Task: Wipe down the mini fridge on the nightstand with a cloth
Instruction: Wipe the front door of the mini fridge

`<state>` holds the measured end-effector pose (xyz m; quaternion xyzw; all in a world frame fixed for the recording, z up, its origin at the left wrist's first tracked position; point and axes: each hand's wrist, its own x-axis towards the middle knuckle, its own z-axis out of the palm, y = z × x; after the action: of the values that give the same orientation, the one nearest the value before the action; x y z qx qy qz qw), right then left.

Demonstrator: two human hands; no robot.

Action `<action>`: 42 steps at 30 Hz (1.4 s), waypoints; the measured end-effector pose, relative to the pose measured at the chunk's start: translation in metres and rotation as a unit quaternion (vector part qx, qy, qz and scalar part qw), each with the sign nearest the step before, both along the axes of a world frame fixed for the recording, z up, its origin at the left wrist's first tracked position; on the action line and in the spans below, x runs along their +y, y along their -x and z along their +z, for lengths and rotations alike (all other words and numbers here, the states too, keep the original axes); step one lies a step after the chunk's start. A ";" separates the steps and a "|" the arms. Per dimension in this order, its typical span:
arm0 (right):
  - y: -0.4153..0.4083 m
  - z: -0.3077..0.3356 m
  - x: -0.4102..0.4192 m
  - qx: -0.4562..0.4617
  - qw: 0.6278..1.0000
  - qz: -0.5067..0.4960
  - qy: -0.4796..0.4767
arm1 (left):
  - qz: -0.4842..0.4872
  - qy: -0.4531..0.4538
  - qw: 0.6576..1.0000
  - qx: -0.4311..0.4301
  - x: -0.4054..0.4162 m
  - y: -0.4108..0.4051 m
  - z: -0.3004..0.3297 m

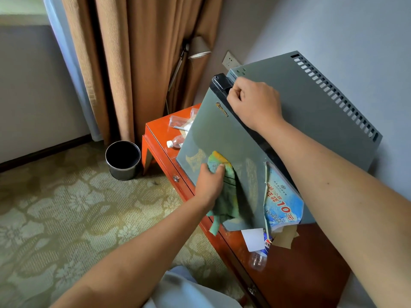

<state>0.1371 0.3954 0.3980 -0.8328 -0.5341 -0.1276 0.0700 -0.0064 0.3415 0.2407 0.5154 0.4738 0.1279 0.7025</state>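
A grey-green mini fridge [311,103] stands on a red-orange nightstand [160,132] against the wall. Its door [213,134] faces left, with a black strip along its top edge. My left hand [209,181] grips a green and yellow cloth [224,192] and presses it against the lower part of the door. My right hand [255,103] is curled over the black top edge of the door near its handle. A blue paper sticker [282,203] peels from the door's lower right corner.
A black waste bin [123,160] stands on the patterned carpet left of the nightstand. Small plastic bottles [175,142] and packets lie behind the door; another bottle [259,257] and a white card [253,240] lie in front. Brown curtains [133,63] and a lamp [199,48] fill the corner.
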 end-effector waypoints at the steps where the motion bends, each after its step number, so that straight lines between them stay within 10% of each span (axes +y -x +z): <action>1: 0.000 0.000 0.000 0.001 1.000 -0.001 -0.001 | 0.007 -0.013 1.000 -0.008 0.002 -0.001 0.004; 7: 0.003 0.000 0.000 0.002 1.000 -0.004 -0.006 | 0.025 -0.109 0.987 -0.118 -0.015 -0.004 0.034; 13: 0.008 0.002 -0.008 0.029 1.000 -0.009 -0.007 | -0.035 -0.031 0.998 0.030 -0.023 0.007 0.002; 20: 0.011 0.003 -0.037 0.150 0.985 -0.009 -0.084 | 0.080 -0.090 0.983 -0.136 -0.041 -0.015 0.050; 25: 0.016 0.005 -0.070 0.196 0.977 0.009 -0.089 | 0.065 0.063 0.995 -0.036 -0.053 -0.007 0.018; 32: 0.016 0.006 -0.117 0.228 0.969 0.048 -0.081 | 0.115 -0.104 0.982 -0.105 -0.057 -0.018 0.068; 42: 0.017 0.002 -0.146 0.270 0.956 0.073 -0.085 | -0.001 -0.008 0.999 0.043 -0.117 -0.004 0.008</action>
<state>0.1196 0.2490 0.4002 -0.7861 -0.5416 0.0625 0.2912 -0.0028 0.2245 0.2483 0.5266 0.5024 0.1091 0.6770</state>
